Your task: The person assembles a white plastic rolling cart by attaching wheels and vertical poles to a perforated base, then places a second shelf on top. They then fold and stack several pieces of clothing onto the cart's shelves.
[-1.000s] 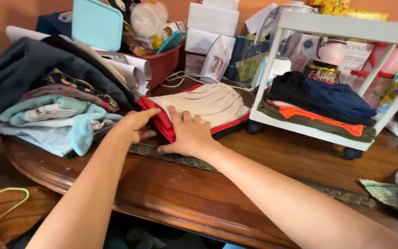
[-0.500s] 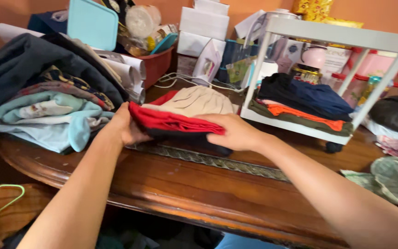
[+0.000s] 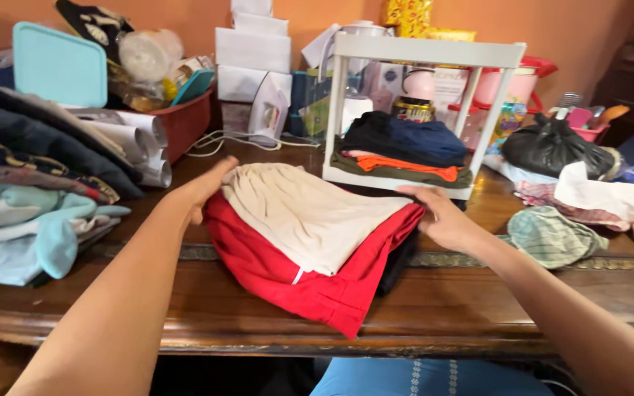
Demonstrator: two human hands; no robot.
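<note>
Slippage looks the likeliest trouble, since the left hand [image 3: 201,192] and right hand [image 3: 443,220] grasp opposite ends of the folded stack [image 3: 310,242] with its red corner drooping over the wooden table's [image 3: 478,293] front edge, and the cream top layer could slide off.

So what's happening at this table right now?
A person has both hands on a small stack of folded clothes on a wooden table. The left hand holds the stack's left side and the right hand its right side. A cream garment lies on top of a red one. A white rack with more folded clothes stands just behind.
</note>
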